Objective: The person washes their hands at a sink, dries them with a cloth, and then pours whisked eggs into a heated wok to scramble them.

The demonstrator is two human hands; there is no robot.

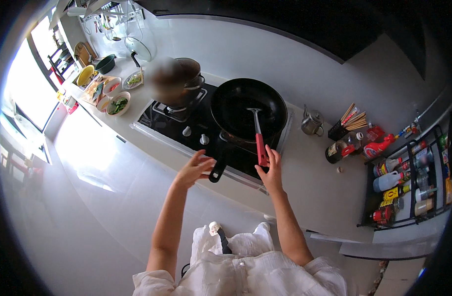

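Note:
A large black wok [233, 100] sits on the right burner of the black gas stove [163, 129], its handle [218, 168] pointing towards me. My left hand [194, 170] is just left of that handle, fingers apart and holding nothing that I can see. Inside the wok rests the metal head of a spatula, its red handle [261, 150] leaning over the near rim. My right hand [272, 170] is at the end of the red handle, with fingers spread; whether they touch it is hard to tell. On the left burner stands a pot [190, 70], partly blurred.
Bowls of cut food, one with green leaves [118, 104], and a plate [133, 80] with chopsticks stand left of the stove. To the right are a metal kettle [312, 122], a chopstick holder [337, 130], bottles and a black rack [411, 181]. A range hood [248, 22] overhangs the back.

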